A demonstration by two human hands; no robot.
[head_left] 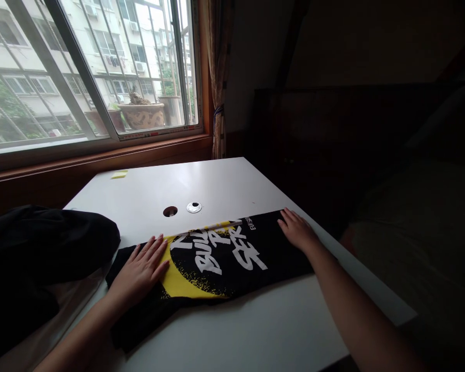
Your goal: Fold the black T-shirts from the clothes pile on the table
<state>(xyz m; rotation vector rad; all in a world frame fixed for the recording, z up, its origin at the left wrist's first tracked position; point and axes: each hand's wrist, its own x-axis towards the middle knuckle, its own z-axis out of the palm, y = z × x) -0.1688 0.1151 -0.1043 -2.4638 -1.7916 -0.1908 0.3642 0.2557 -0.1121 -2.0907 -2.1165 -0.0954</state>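
Note:
A black T-shirt (pixel 225 258) with a yellow patch and white lettering lies folded into a long strip across the white table (pixel 232 330). My left hand (pixel 145 263) rests flat on its left part, over the edge of the yellow print, fingers spread. At the other end, my right hand (pixel 296 229) lies on the plain black fabric near the table's right edge, its fingers stretched out. Neither hand grips the cloth. A sleeve-like flap of the shirt hangs toward me at the lower left.
Dark clothing (pixel 42 253) is heaped at the table's left side. Beyond the shirt are a round cable hole (pixel 170 211), a silvery round cover (pixel 194 207) and a yellow paper slip (pixel 119 174). A barred window (pixel 139 62) and a tied curtain (pixel 219 103) stand behind.

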